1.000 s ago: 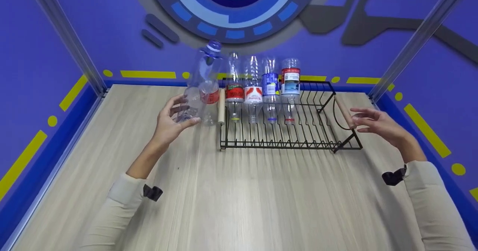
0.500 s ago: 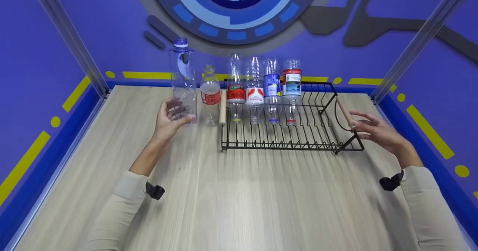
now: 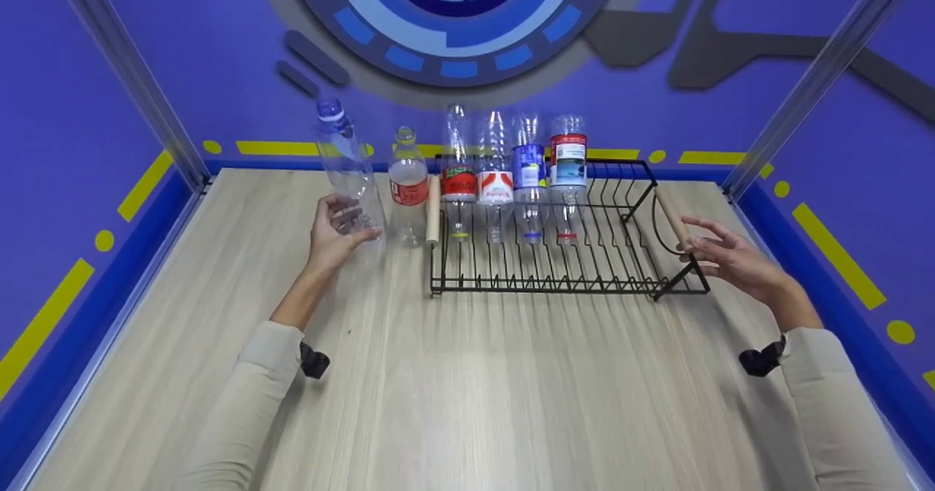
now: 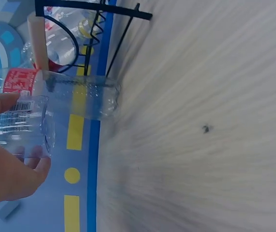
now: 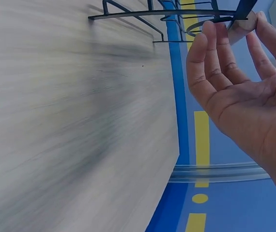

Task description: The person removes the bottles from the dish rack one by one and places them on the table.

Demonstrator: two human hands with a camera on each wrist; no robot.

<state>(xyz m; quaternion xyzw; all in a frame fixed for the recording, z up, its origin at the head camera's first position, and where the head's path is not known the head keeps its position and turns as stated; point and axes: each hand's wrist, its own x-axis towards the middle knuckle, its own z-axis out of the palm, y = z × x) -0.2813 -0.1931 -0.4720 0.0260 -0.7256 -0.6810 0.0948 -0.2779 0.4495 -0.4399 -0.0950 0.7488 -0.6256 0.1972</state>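
Observation:
My left hand (image 3: 332,237) grips a large clear plastic bottle (image 3: 349,166) with a blue cap, its thumb and fingers round the lower part. The bottle leans, cap end to the left. Just right of it a smaller clear bottle (image 3: 409,193) with a red label stands upright on the table, close beside the rack's left wooden handle. In the left wrist view the held bottle (image 4: 19,128) overlaps this red-labelled bottle (image 4: 87,94). My right hand (image 3: 738,261) pinches the right wooden handle (image 5: 242,28) of a black wire dish rack (image 3: 548,283) between thumb and fingers.
Several empty bottles stand upside down in a row in the rack: one with a red and green label (image 3: 459,182), one white and red (image 3: 496,186), one blue (image 3: 529,166), one red and white (image 3: 568,158). Behind the table (image 3: 511,389) rises a blue wall (image 3: 241,74).
The large bottle has swung from leaning right, in front of the red-labelled bottle, through upright to leaning left. My right hand has closed in on the rack's handle and stays there.

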